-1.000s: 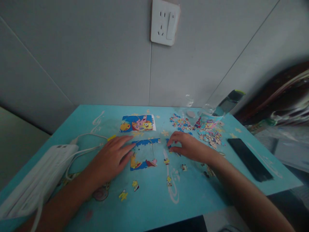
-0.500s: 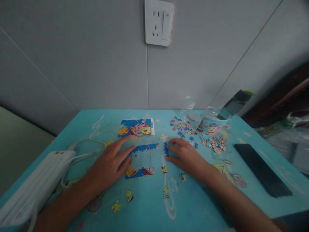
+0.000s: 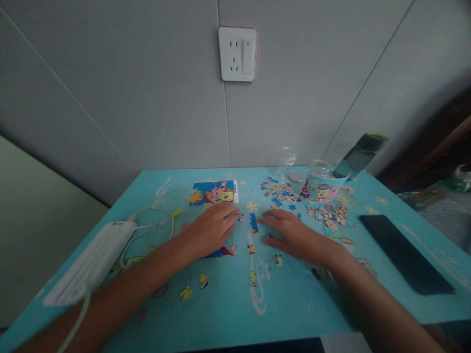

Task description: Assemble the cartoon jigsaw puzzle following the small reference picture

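My left hand (image 3: 215, 228) lies over a partly joined jigsaw puzzle (image 3: 225, 251), its fingers stretched out towards the top right corner. Most of the puzzle is hidden beneath it; a lower strip and a small corner piece show. A short blue strip of joined puzzle pieces (image 3: 253, 223) lies apart, to the right of that corner. Beside this strip is my right hand (image 3: 289, 233), fingers apart, the index fingertip close to its edge; whether they touch I cannot tell. Loose yellow pieces (image 3: 186, 293) lie nearer me, with another piece (image 3: 278, 260) below my right hand.
Behind the puzzle lies a picture card (image 3: 215, 192). Piles of loose pieces (image 3: 281, 192) spread at the back right, by a printed cup (image 3: 324, 189) and a leaning bottle (image 3: 362, 154). A white power strip (image 3: 91, 262) with cables is left, a black flat object (image 3: 406, 255) right.
My left hand has moved right over the puzzle, covering its open middle. My right hand has drawn back slightly from the blue strip. The camera view has tilted up a little.
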`<state>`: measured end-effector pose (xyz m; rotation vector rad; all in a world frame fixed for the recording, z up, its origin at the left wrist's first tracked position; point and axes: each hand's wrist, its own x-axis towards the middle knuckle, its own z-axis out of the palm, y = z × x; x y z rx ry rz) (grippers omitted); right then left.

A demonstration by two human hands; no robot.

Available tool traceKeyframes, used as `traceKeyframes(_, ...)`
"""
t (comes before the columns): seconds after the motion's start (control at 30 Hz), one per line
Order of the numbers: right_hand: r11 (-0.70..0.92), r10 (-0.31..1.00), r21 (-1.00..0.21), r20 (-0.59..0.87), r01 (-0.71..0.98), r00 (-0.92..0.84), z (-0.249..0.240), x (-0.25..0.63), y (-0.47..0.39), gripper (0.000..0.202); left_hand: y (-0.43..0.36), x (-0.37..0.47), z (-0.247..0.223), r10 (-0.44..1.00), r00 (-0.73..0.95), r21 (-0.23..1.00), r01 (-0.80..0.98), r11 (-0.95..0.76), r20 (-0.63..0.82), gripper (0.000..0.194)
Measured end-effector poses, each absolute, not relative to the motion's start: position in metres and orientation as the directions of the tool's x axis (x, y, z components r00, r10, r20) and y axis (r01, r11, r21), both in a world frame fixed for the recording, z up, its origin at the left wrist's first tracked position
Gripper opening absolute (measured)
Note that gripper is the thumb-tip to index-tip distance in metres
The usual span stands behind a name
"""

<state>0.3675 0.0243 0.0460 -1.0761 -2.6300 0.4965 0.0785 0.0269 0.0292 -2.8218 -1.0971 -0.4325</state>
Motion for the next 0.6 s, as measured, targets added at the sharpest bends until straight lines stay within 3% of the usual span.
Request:
traceKeyframes(0.1,0.585,0.707,-0.558,-0.005,0.589,-0.708,0.056,0.39,0.023,0.02,0.021,0.085,0.034,0.652,0.679,0.006,0.691,-0.723,0.336,0.028)
traceKeyframes(0.27,0.541,0.738,-0.582,-0.019,0.608,-0.675,0.053,0.382,0.014,0.005,-0.011,0.077,0.045,0.585,0.726,-0.009,0.63,-0.776,0.361,0.024)
traceKeyframes(0.4,0.626,0.698,-0.558,0.091,0.544,-0.71,0.042,0.354,0.002,0.016,-0.013,0.051,0.046,0.599,0.688,0.02,0.65,-0.76,0.409,0.024)
traceKeyframes(0.6,0.652,0.674,-0.519,0.064,0.552,-0.736,0.028,0.34,-0.004,0.023,-0.007,0.036,0.026,0.661,0.545,0.1,0.728,-0.678,0.515,0.027)
